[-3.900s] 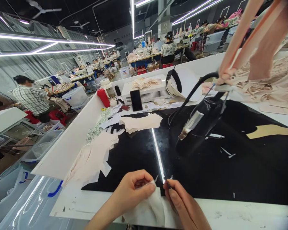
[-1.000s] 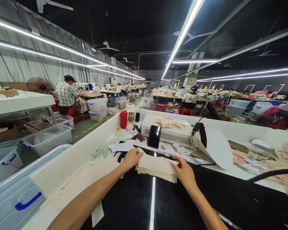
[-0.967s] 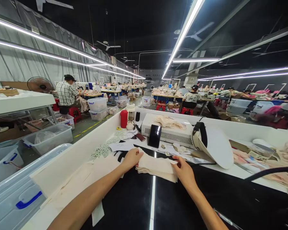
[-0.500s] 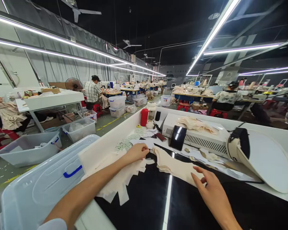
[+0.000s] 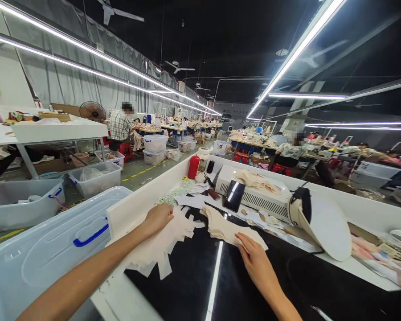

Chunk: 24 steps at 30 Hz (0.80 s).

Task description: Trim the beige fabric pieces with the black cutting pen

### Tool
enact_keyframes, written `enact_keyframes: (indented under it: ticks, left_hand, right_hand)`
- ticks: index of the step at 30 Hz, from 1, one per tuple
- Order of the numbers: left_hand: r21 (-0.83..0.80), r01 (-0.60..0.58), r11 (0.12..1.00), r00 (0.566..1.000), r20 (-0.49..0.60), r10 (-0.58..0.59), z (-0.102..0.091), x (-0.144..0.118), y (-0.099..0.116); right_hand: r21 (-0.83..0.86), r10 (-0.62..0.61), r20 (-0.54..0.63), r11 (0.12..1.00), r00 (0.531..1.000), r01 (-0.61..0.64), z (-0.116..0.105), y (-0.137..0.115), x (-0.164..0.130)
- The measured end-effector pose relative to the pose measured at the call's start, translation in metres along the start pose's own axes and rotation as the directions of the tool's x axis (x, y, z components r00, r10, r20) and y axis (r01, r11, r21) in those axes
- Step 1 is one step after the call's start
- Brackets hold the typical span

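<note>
Since 0.5 s ago, left hand (image 5: 158, 218) has moved off the left end of the cream cloth stack (image 5: 220, 225) and is now over the loose cloth pile (image 5: 160, 249). Right hand (image 5: 252, 252) has shifted in from the stack's right end toward its middle.

Grip, right: fingers nearly straight, close together, fingertips on the stack near its front edge, not closed around it. Grip, left: fingers curled, at the far end of the pile; can't tell if it pinches a layer.

Stack lies flat on the black surface (image 5: 194, 285), slightly slanted, left end free, just right of the pile; a second ago both hands had its ends. Pile overlaps the black surface's left edge, strips fanned out.

Beyond: pale green cord tangle (image 5: 175, 192) behind left hand, phone (image 5: 234, 196) propped against a vented white box (image 5: 270, 206), more cloth (image 5: 257, 180) on top. Red container (image 5: 193, 167) to the left, white visor (image 5: 327, 227) right, pen (image 5: 321, 313) near the bottom edge.
</note>
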State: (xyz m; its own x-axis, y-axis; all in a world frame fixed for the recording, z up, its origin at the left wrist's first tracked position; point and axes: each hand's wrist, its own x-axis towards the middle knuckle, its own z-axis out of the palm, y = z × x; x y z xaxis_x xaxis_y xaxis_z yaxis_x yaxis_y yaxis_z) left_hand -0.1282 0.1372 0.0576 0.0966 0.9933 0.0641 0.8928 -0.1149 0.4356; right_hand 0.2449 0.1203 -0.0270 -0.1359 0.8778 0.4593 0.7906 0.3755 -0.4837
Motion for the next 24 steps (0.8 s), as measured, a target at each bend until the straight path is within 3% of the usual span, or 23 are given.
enact_keyframes:
  ticks: [6, 10, 14, 18, 24]
  left_hand:
    - [-0.166, -0.066, 0.984, 0.996, 0.052, 0.075, 0.013, 0.008, 0.030]
    - [-0.326, -0.005, 0.945, 0.974, 0.214, 0.078, 0.045, 0.034, 0.069]
    - [-0.388, 0.102, 0.916, 0.937, 0.346, 0.042, 0.075, 0.067, 0.099]
    - [-0.394, 0.141, 0.908, 0.925, 0.379, 0.022, 0.086, 0.082, 0.109]
    - [-0.385, 0.109, 0.916, 0.928, 0.370, 0.045, 0.085, 0.084, 0.117]
  right_hand:
    - [-0.106, -0.037, -0.017, 0.994, 0.999, 0.035, -0.001, 0.017, 0.013]
    - [-0.170, -0.034, -0.031, 0.985, 0.999, 0.029, -0.001, 0.027, 0.021]
    - [-0.226, -0.015, -0.033, 0.974, 0.999, 0.007, -0.003, 0.036, 0.023]
    - [-0.255, 0.005, -0.023, 0.967, 1.000, -0.011, -0.008, 0.044, 0.018]
    - [-0.253, 0.032, -0.033, 0.967, 0.999, -0.039, -0.012, 0.051, 0.010]
